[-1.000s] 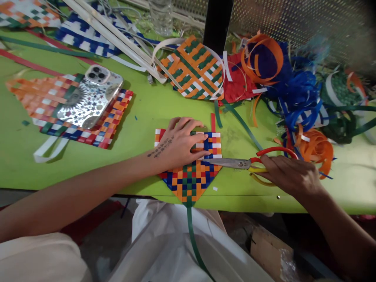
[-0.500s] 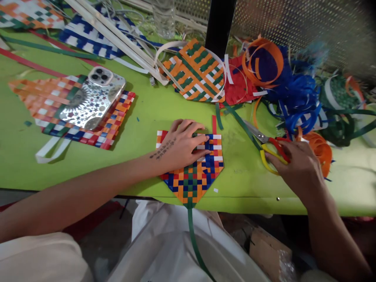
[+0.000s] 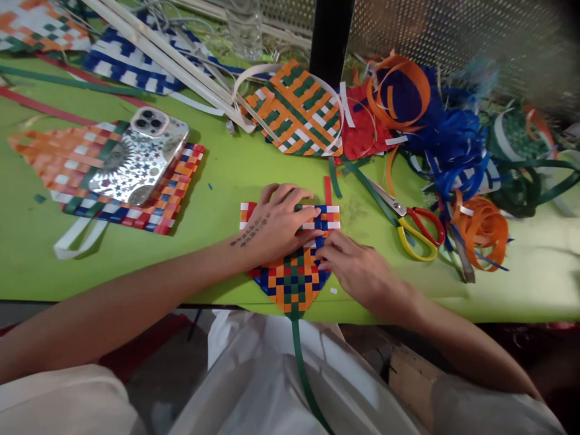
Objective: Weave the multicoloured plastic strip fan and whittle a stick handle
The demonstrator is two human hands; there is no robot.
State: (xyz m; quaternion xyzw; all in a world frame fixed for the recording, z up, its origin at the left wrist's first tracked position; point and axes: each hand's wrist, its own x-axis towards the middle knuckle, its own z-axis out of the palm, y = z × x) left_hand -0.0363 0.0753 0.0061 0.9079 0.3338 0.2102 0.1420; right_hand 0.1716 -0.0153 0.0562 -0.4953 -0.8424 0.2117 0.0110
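Observation:
A woven piece (image 3: pixel 296 281) of orange, blue, green, red and white strips lies at the table's front edge, its pointed end toward me. My left hand (image 3: pixel 283 223) rests flat across its upper part, fingers spread. At the piece's right side, my right hand (image 3: pixel 357 266) has its thumb and fingers pinched by a blue strip (image 3: pixel 319 240); the fingertips partly hide the contact. A long green strip (image 3: pixel 301 368) hangs from the point over my lap. The scissors (image 3: pixel 410 226), with red and yellow handles, lie on the table beyond my right hand.
A phone (image 3: pixel 140 157) lies on another woven piece (image 3: pixel 181 187) at the left. An orange and green woven piece (image 3: pixel 299 112) lies at the back. Strip coils, including an orange coil (image 3: pixel 484 232) and a blue bundle (image 3: pixel 462 145), crowd the right. A black post (image 3: pixel 330 42) stands behind.
My right hand has let go of the scissors, leaving them on the table, and moved left to the woven piece. My left hand stays on the piece.

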